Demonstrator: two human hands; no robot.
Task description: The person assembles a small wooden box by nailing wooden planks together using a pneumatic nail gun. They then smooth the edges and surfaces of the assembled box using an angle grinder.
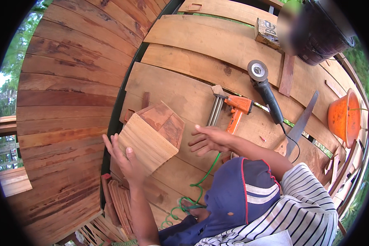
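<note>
Outdoors, plank bench (pixel 184 53) of rough boards, trees at the rim of the view. Reddish plank wall or panel (pixel 65 82) fills the left side.

Left hand (pixel 125 158) cups the lower left edge of a small wooden box (pixel 153 135), grip closed around the pale slatted face, fingers spread along the edge, thumb on the face. Box sits tilted over the bench near its left edge, its reddish faces turned up and right.

Right hand (pixel 209 140) hovers just right of the box, grip open, fingers straight and flat, touching nothing that I can see.

Orange nail gun (pixel 233 110) lies on the bench just beyond the right hand, its metal magazine pointing left and down. Green hose (pixel 199 184) curls from below it toward the bench's near edge. Angle grinder (pixel 264 88) lies further right, disc up. Handsaw (pixel 301 123) lies beside the grinder, handle nearest. Orange bowl (pixel 342 117) sits at the far right. Dark bucket (pixel 320 35) and a small carton (pixel 267 33) at the far end.

Stack of thin wood slats (pixel 119 201) below the left hand, off the bench edge.
</note>
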